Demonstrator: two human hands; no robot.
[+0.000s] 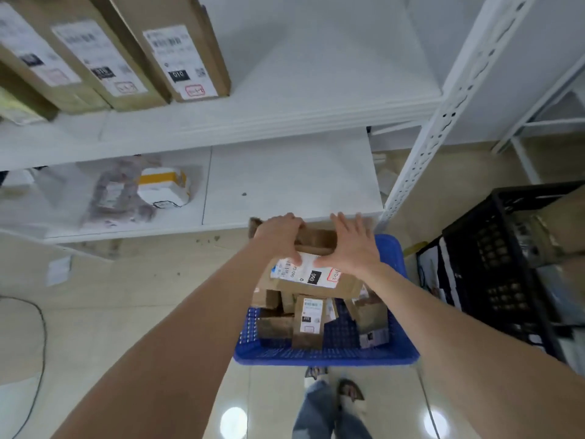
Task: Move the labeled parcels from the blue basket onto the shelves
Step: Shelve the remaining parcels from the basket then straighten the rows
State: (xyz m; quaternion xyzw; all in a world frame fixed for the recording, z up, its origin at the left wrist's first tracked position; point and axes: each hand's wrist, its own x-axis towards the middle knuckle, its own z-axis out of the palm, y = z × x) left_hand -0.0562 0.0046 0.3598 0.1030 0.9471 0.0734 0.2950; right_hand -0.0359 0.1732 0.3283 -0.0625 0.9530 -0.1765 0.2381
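While held above the blue plastic mesh basket point(326, 358), at the front edge of the white lower shelf point(285, 185), the parcel point(316, 240) is a flat brown cardboard box with a white printed label. Left hand point(278, 236) grips its far end, fingers curled over. Right hand point(353, 245) presses the other side with straight, spread fingers. More labelled brown parcels point(308, 324) stand in the basket. Tall cartons point(186, 52) line the upper shelf point(316, 99).

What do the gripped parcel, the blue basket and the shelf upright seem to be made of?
Gripped parcel: brown cardboard, matte, creased flaps, pasted paper label. Blue basket: probably moulded plastic, slightly glossy, latticed walls. Shelf upright: likely white-painted metal, with rows of punched slots.
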